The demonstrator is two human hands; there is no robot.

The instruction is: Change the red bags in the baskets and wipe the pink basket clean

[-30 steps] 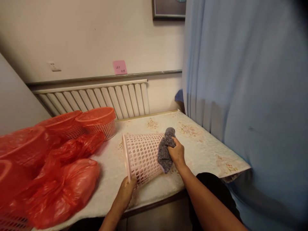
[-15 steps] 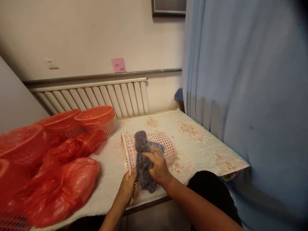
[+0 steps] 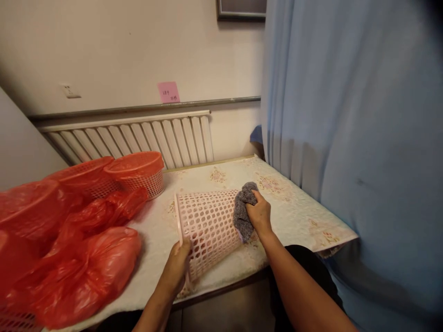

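Observation:
A pale pink perforated plastic basket lies on its side on the table, its open rim facing left. My left hand grips the basket at its rim near the table's front edge. My right hand is closed on a grey cloth and presses it against the basket's narrow bottom end. The cloth hangs down over that end.
The table has a floral cream cover. Red plastic bags and red-lined baskets crowd its left side. A white radiator runs along the back wall. A blue curtain hangs close on the right.
My right hand swept the grey cloth from the basket's bottom end toward the rim half a second ago, then back to the bottom end now. My left hand stayed on the rim.

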